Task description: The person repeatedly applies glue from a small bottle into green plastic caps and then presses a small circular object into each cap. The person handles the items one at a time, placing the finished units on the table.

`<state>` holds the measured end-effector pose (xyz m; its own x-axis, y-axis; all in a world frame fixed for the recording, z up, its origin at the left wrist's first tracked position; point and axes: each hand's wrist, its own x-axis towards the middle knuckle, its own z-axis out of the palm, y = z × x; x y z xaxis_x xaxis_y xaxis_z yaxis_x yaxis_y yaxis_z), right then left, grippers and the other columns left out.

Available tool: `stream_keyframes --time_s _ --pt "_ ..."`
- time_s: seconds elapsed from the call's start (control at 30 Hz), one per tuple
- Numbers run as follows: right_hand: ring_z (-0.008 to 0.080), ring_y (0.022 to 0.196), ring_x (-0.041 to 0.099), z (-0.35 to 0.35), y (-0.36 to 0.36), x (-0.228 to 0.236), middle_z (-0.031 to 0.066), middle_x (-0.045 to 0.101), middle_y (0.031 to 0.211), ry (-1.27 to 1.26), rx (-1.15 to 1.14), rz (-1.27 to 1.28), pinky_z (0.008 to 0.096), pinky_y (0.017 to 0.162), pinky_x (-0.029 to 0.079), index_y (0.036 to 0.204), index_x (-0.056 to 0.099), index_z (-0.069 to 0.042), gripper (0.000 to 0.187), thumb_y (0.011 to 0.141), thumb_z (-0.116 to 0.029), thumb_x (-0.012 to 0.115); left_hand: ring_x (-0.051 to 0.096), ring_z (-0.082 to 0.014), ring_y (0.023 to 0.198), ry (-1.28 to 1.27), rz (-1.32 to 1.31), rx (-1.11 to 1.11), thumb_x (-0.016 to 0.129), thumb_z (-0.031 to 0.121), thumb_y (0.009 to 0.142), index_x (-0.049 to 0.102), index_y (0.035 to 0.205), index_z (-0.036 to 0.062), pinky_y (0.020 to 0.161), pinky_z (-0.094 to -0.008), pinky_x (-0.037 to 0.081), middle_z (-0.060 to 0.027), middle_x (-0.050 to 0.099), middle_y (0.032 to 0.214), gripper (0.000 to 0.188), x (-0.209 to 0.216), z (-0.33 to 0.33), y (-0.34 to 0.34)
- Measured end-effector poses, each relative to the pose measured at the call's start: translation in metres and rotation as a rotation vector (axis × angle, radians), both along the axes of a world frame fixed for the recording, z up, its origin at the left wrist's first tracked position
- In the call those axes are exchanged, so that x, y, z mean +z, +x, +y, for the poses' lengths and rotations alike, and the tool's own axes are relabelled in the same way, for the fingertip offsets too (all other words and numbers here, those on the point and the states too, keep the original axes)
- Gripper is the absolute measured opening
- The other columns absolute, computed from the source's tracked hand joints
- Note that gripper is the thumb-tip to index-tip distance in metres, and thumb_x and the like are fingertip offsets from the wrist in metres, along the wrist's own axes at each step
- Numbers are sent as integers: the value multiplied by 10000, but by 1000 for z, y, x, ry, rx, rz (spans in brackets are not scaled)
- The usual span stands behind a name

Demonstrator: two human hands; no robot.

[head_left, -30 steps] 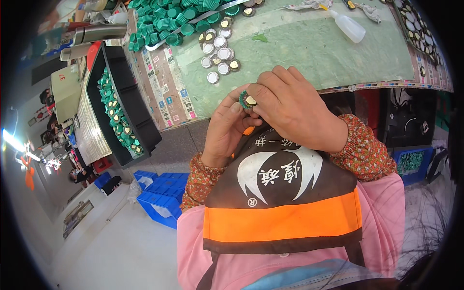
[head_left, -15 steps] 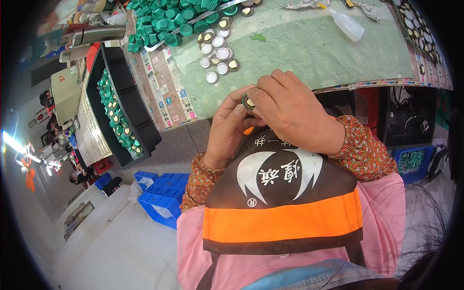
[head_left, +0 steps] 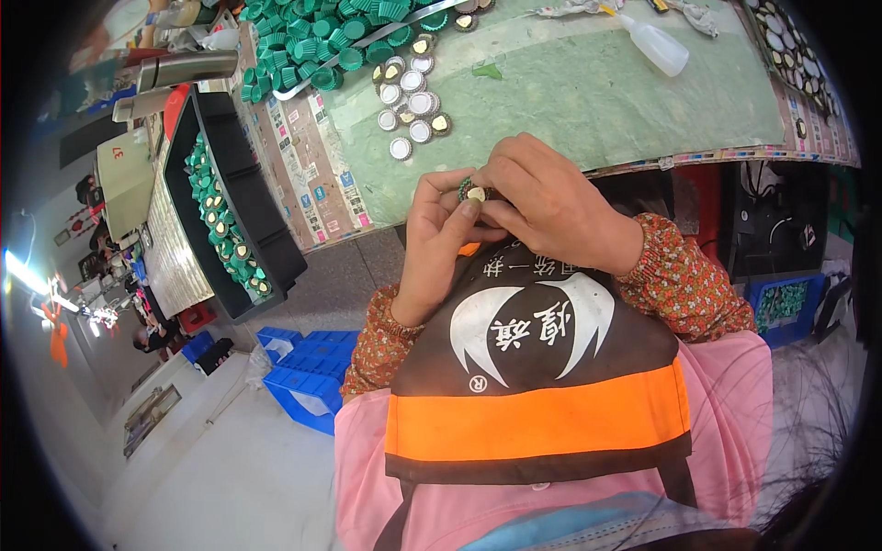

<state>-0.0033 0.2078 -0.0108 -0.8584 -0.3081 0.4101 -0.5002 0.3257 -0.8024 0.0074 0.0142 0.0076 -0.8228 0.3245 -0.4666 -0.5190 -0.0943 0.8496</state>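
Pinching small green-rimmed disc (head_left: 473,192), pale-centred, just above frame centre, between thumb and fingers of left hand (head_left: 435,231). Curling fingers of right hand (head_left: 553,204) at disc's right side; can't tell if gripping. Beyond, on counter (head_left: 570,115), seeing loose white-faced discs (head_left: 401,148) upper centre-left, white bottle (head_left: 658,48) upper right, heaped green cups (head_left: 349,59) upper left.

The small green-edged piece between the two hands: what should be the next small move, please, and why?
I would probably turn the small green-edged piece slightly between the fingertips, then look at its edge. The left hand and the right hand both have fingers at it, and these cover part of the edge, so its fit cannot be judged all round.
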Motion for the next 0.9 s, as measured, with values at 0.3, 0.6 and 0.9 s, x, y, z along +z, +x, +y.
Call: stream_keyframes --time_s 0.3,0.6,0.9 --pt "349 813 604 2 3 -1 164 573 925 -141 32 -317 420 731 506 1021 587 5 242 856 -124 709 716 -202 947 -24 10 33 466 59 1042 444 1273 -32 804 -351 646 -158 662 1104 249 -3 0 -1" --pt "28 643 475 -8 8 -10 -28 557 746 -340 11 -689 228 535 379 934 622 -18 180 884 -143 741 670 -133 805 -22 27 34 463 40 1037 425 1238 -14 725 -298 615 -138 646 1016 211 -3 2 5" --pt "69 715 555 -6 -7 -7 23 628 778 -490 116 -905 249 632 453 915 617 14 181 973 -156 620 668 -149 815 69 -45 131 486 86 1047 438 1237 9 722 -314 627 -146 659 1022 211 -11 -5 4"
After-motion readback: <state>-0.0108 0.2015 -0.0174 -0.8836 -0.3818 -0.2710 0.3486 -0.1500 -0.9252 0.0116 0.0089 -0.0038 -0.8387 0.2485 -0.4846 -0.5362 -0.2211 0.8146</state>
